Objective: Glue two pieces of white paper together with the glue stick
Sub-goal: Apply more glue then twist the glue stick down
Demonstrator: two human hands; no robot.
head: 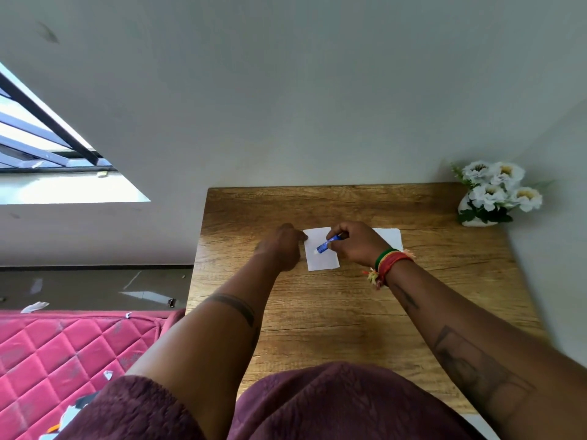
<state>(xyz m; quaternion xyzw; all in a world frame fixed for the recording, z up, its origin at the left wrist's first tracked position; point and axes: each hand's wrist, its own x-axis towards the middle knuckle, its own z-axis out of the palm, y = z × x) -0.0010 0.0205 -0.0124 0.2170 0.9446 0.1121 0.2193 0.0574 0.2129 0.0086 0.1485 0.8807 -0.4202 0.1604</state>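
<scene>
right hand [355,246] – glue stick [328,243] on paper [324,262]

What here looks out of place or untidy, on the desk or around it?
On the wooden desk nothing stands out: the glue stick is on the white paper and the flower vase stands upright. Beside it, torn paper scraps litter the floor and the pink mattress.
</scene>
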